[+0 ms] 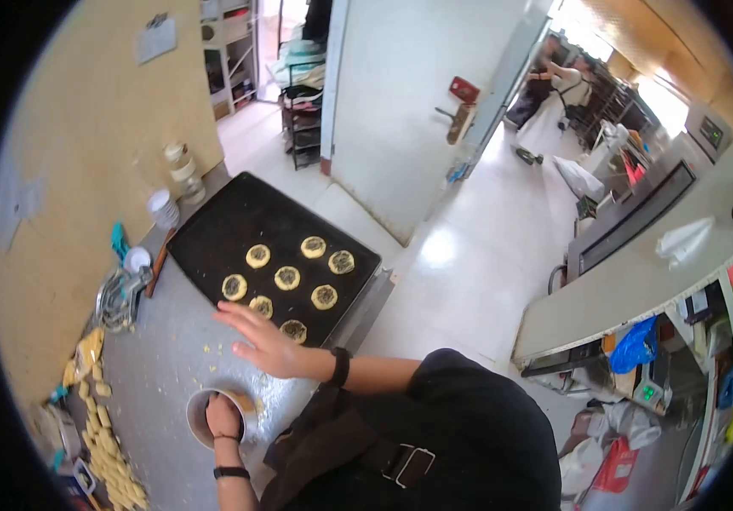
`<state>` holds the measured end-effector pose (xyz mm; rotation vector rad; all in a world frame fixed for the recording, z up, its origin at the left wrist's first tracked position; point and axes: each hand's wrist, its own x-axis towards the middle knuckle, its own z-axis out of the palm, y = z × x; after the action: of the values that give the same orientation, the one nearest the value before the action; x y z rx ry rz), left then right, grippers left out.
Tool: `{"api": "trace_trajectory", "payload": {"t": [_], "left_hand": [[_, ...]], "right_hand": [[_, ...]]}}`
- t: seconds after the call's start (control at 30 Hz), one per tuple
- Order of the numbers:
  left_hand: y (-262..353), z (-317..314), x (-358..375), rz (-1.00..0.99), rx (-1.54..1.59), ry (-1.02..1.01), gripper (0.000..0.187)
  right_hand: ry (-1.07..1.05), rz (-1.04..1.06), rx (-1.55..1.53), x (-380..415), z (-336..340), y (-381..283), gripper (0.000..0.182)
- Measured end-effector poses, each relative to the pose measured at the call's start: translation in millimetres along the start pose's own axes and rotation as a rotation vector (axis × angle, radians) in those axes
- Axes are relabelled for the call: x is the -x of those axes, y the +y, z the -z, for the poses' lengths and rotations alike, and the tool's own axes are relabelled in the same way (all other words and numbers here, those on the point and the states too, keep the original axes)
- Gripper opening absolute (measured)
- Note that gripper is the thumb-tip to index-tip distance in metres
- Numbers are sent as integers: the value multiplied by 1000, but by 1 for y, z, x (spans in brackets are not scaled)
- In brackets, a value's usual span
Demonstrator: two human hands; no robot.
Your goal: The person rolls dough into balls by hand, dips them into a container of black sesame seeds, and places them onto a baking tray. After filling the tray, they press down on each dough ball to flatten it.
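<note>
My left hand (223, 417) reaches down into a pale round pot (197, 436) on the metal table. Its fingers are hidden inside, as are most of the contents, which look dark. My right hand (266, 342) is open with its fingers stretched out and holds nothing I can see. It hovers at the near edge of a black baking tray (222, 217). Several round yellow dough pieces with dark speckled middles, such as one dough piece (287, 278), lie spaced out on the tray's near half.
Many small dough lumps (109, 451) lie along the table's left side. A metal tool (120, 298), a wooden stick (160, 264), stacked white cups (163, 209) and a jar (183, 170) stand near the wall. A door (400, 102) is behind the tray. Other people (554, 94) work far off.
</note>
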<state>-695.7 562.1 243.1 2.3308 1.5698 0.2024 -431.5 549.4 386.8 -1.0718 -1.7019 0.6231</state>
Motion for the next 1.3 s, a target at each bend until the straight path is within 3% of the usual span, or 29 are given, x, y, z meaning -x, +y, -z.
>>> {"api": "trace_trajectory", "payload": {"t": [0.1, 0.2, 0.27, 0.33, 0.37, 0.43, 0.47, 0.53, 0.73, 0.97, 1.03, 1.13, 1.3], "left_hand": [[-24, -15, -2, -3, -80, -39, 19], [-33, 15, 14, 20, 219, 46, 20], [-41, 24, 18, 109, 678, 54, 31], [-6, 61, 33, 213, 1219, 102, 38], [-6, 69, 36, 297, 1298, 22, 55], [33, 92, 46, 253, 1562, 75, 58], [45, 98, 49, 229, 1693, 104, 60], [42, 90, 51, 148, 1725, 95, 58], [40, 67, 47, 187, 1805, 68, 48], [65, 56, 27, 255, 1894, -71, 47], [85, 62, 19, 252, 1862, -115, 49], [106, 63, 8, 219, 1809, -176, 54], [117, 52, 0, 243, 1741, -170, 57]], "right_hand": [[-40, 11, -30, -1, -3, -2, 49], [-108, 55, -24, -1, -10, -4, 51], [-218, 114, -16, -2, -22, -5, 53], [-347, 208, -77, -2, -43, -4, 60], [-434, 270, -116, -6, -48, -16, 62], [-527, 393, -137, -8, -64, -20, 61], [-596, 344, -150, -10, -70, -20, 56], [-733, 242, -174, -15, -79, -22, 45], [-731, 220, -180, -22, -60, -23, 37], [-632, 97, -156, -15, -28, 0, 42], [-631, 51, -144, -19, -1, 2, 44], [-426, 46, 0, -13, 25, 42, 43], [-336, -164, 146, -19, 110, 75, 41]]}}
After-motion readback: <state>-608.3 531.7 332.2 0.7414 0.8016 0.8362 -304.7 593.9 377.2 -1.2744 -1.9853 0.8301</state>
